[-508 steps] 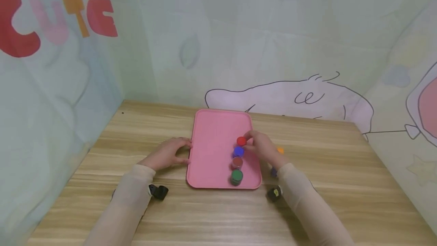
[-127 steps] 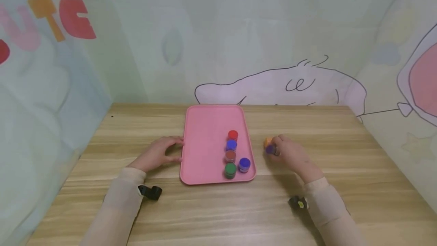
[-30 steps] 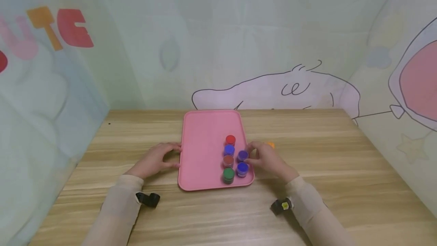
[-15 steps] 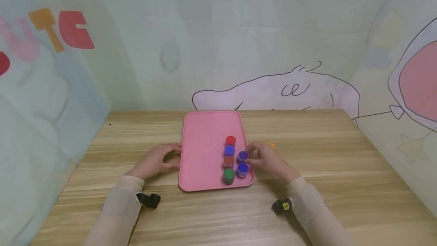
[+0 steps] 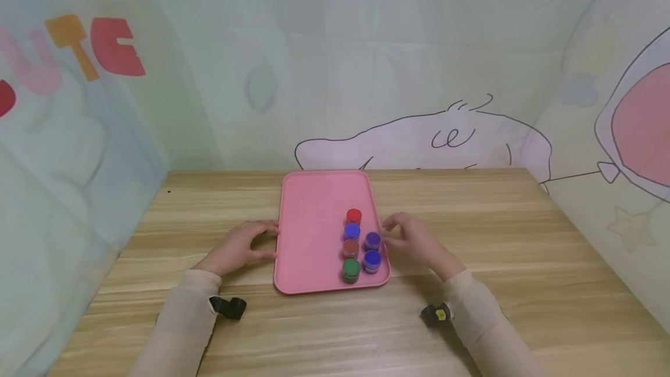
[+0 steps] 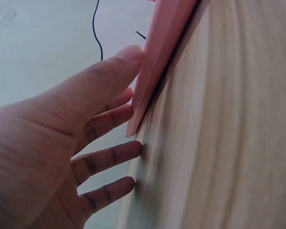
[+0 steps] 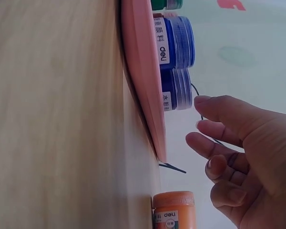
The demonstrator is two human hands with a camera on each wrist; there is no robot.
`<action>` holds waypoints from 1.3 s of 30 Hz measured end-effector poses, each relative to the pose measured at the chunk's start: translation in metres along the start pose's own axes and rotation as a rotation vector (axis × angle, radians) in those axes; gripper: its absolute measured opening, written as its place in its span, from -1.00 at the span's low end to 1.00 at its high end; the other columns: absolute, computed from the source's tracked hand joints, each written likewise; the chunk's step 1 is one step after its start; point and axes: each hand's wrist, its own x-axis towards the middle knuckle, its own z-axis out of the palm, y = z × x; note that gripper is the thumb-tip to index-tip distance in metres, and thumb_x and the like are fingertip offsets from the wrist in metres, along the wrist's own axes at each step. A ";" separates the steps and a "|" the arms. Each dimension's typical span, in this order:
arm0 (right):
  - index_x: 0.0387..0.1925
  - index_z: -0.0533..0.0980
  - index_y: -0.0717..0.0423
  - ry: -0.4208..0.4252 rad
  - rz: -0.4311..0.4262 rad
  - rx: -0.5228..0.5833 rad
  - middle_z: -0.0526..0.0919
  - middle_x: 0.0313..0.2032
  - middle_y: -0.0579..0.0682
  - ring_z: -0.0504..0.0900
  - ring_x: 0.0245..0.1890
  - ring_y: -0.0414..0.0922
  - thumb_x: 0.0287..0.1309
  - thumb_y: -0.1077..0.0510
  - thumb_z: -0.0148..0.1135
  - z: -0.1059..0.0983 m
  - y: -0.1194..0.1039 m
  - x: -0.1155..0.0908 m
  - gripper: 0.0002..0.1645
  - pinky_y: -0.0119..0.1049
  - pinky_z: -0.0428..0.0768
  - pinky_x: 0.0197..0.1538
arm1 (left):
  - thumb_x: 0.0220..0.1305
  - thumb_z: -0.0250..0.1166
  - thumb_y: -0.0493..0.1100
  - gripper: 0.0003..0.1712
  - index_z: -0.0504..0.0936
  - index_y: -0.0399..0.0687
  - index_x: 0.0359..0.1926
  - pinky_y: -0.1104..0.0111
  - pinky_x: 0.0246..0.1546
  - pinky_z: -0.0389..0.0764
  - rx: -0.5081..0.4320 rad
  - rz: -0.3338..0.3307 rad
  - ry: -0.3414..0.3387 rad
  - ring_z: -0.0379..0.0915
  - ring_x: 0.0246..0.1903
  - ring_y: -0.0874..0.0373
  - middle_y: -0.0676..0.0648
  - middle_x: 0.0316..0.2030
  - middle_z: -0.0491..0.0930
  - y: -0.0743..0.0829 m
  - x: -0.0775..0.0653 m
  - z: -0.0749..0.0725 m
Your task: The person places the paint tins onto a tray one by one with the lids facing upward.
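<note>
On the pink tray (image 5: 309, 220) stand small paint jars. One column holds a red-lidded jar (image 5: 353, 216), a blue one (image 5: 352, 231), a brown one (image 5: 350, 249) and a green one (image 5: 350, 270). Right of it stand a purple-lidded jar (image 5: 373, 241) and a dark blue one (image 5: 372, 261). My left hand (image 5: 238, 247) touches the tray's left rim with thumb and fingers apart. Just off the right rim, my right hand (image 5: 419, 244) holds nothing, its fingers loosely bent beside the purple-lidded jar. An orange jar (image 7: 174, 212) shows in the right wrist view; my hand hides it in the head view.
The tray lies on a wood-grain table (image 5: 314, 330). Behind and beside it hangs a printed cloth (image 5: 340, 74). A black camera (image 5: 230, 307) sits on the left wrist and another camera (image 5: 435, 314) on the right.
Since the earliest frames, the dark blue and purple-lidded jars have come onto the tray. In the last half second my right hand let go of the purple-lidded jar and drew back right.
</note>
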 end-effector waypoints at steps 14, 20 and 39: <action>-0.09 0.57 0.17 0.071 0.010 -0.080 0.64 -0.14 0.08 0.58 -0.25 -0.09 0.13 0.10 0.35 -0.006 0.001 0.000 -0.66 -0.21 0.67 -0.16 | 0.08 0.42 0.07 -0.43 0.58 -0.04 0.10 -0.07 0.34 0.31 -0.009 -0.002 0.003 0.33 0.28 -0.17 -0.14 0.25 0.48 0.000 0.000 -0.001; -0.13 0.57 0.27 0.144 -0.062 -0.143 0.63 -0.16 0.15 0.62 -0.21 0.02 0.07 0.19 0.38 -0.008 0.006 -0.001 -0.67 -0.07 0.68 -0.07 | 0.08 0.43 0.05 -0.44 0.58 -0.06 0.09 -0.07 0.34 0.32 -0.008 -0.001 0.006 0.34 0.27 -0.17 -0.15 0.24 0.49 0.002 0.000 -0.001; -0.16 0.59 0.25 0.192 -0.032 -0.379 0.60 -0.21 0.14 0.64 -0.24 0.04 -0.02 0.21 0.43 -0.017 0.013 -0.005 -0.66 -0.07 0.71 -0.15 | 0.06 0.44 0.05 -0.44 0.59 -0.04 0.08 -0.07 0.32 0.34 -0.006 0.022 0.013 0.37 0.25 -0.16 -0.14 0.22 0.51 0.000 0.000 -0.001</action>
